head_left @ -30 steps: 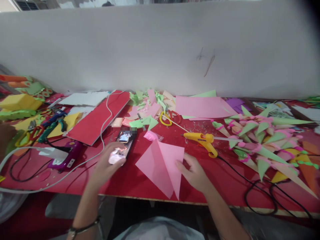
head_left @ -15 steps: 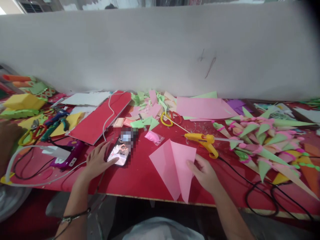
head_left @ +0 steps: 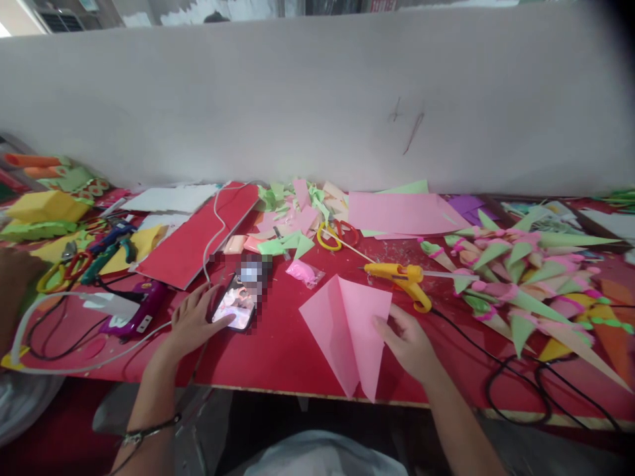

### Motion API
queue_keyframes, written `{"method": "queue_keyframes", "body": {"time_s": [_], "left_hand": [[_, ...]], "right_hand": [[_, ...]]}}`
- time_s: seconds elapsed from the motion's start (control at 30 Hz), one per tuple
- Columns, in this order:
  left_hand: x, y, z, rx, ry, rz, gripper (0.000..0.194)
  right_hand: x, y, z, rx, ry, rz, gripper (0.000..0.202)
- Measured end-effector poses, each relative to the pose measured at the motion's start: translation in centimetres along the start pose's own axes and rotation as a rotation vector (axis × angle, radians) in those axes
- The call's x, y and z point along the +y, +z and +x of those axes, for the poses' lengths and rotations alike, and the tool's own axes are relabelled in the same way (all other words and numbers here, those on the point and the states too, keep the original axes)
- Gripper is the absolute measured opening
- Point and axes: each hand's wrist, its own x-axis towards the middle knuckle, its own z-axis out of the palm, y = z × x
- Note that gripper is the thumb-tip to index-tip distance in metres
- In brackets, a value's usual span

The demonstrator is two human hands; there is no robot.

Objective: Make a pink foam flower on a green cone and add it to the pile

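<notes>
At the edge of a smartphone (head_left: 234,303) lying on the red table, my left hand (head_left: 192,320) rests with its fingers spread and its thumb on the lit screen. Part of the phone is blurred into pixels. My right hand (head_left: 405,340) grips the right side of a folded pink paper sheet (head_left: 330,330), thumb on top and fingers behind. The sheet has a crease down its middle, and its lower points reach near the table's front edge. Behind it lie a yellow glue gun (head_left: 399,272) with a clear glue stick and a small pink packet (head_left: 303,272).
Paper cones with pink trim (head_left: 520,264) are heaped at right, by the glue gun's black cord (head_left: 491,377). Scissors (head_left: 329,237) and paper scraps (head_left: 297,205) lie at the back. A purple power strip (head_left: 141,311) and pliers (head_left: 106,254) are left, beside another person's arm (head_left: 17,284).
The view has shifted slightly. The pink paper and my right hand have moved a little to the right; my left hand stays at the phone, whose screen picture has changed.
</notes>
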Motion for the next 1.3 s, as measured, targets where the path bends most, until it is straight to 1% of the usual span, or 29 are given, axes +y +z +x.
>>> {"method": "queue_keyframes", "body": {"time_s": [0.1,0.17,0.2,0.23,0.27,0.3,0.33,0.37,0.4,0.43,0.47,0.5,0.53,0.6,0.63,0.67,0.8,0.93,1.0,1.07,1.17,1.3], "left_hand": [[0.0,-0.2,0.0,0.004,0.000,-0.008,0.070],[1.1,-0.8,-0.4,0.092,0.006,-0.037,0.068],[2.1,-1.3,-0.8,0.182,0.020,-0.066,0.065],[3.6,-1.9,-1.3,0.311,0.049,-0.130,0.057],[5.3,-2.4,-1.9,0.422,0.111,-0.214,0.049],[7.3,-2.9,-2.6,0.447,0.220,-0.315,0.044],[9.4,-3.4,-3.4,0.380,0.351,-0.380,0.043],[11.4,-3.6,-4.1,0.274,0.457,-0.392,0.045],[13.3,-3.7,-4.7,0.180,0.538,-0.382,0.047],[14.9,-3.7,-5.2,0.133,0.589,-0.365,0.048],[16.1,-3.5,-5.5,0.120,0.619,-0.330,0.049],[17.1,-3.2,-5.6,0.147,0.614,-0.296,0.049],[17.7,-2.8,-5.5,0.202,0.601,-0.269,0.046],[18.3,-2.2,-4.9,0.312,0.568,-0.249,0.042],[18.4,-1.9,-4.6,0.337,0.551,-0.262,0.040],[18.5,-1.7,-4.2,0.330,0.536,-0.293,0.038],[18.7,-1.5,-3.3,0.188,0.468,-0.535,0.028],[18.7,-1.4,-2.9,0.185,0.340,-0.750,0.026],[18.6,-1.3,-2.8,0.164,0.281,-0.786,0.026],[18.4,-1.1,-2.6,0.153,0.261,-0.800,0.029],[18.3,-1.0,-2.4,0.156,0.276,-0.822,0.032],[18.5,-1.3,-2.3,0.118,0.293,-0.840,0.034]], "right_hand": [[-0.2,0.1,0.0,-0.001,0.000,0.012,0.026],[-0.5,0.4,0.0,-0.010,-0.008,0.015,0.025],[-0.8,0.6,0.0,-0.018,-0.020,0.009,0.023],[-1.2,0.8,0.0,-0.030,-0.039,-0.003,0.021],[-1.6,1.0,0.0,-0.046,-0.064,-0.025,0.019],[-2.1,1.2,0.1,-0.061,-0.094,-0.056,0.018],[-2.6,1.4,0.1,-0.072,-0.123,-0.094,0.017],[-3.0,1.6,0.1,-0.074,-0.151,-0.132,0.017],[-3.4,1.7,0.2,-0.073,-0.173,-0.160,0.017],[-3.7,1.7,0.2,-0.071,-0.190,-0.178,0.017],[-4.0,1.7,0.1,-0.072,-0.203,-0.184,0.017],[-4.1,1.6,0.1,-0.078,-0.213,-0.182,0.017],[-4.1,1.5,0.0,-0.086,-0.223,-0.174,0.018],[-4.0,1.3,-0.1,-0.093,-0.241,-0.143,0.018],[-3.9,1.2,-0.1,-0.092,-0.248,-0.120,0.019],[-3.8,1.2,-0.2,-0.087,-0.250,-0.093,0.019],[-3.2,1.4,-0.1,-0.025,-0.211,-0.007,0.020],[-2.2,1.6,0.1,0.066,-0.124,0.077,0.022],[-1.6,1.7,0.3,0.119,-0.069,0.112,0.022],[-1.1,1.7,0.4,0.157,-0.022,0.126,0.021],[-1.0,1.6,0.7,0.187,0.044,0.128,0.022],[-1.6,1.5,1.0,0.236,0.091,0.113,0.035]]}}
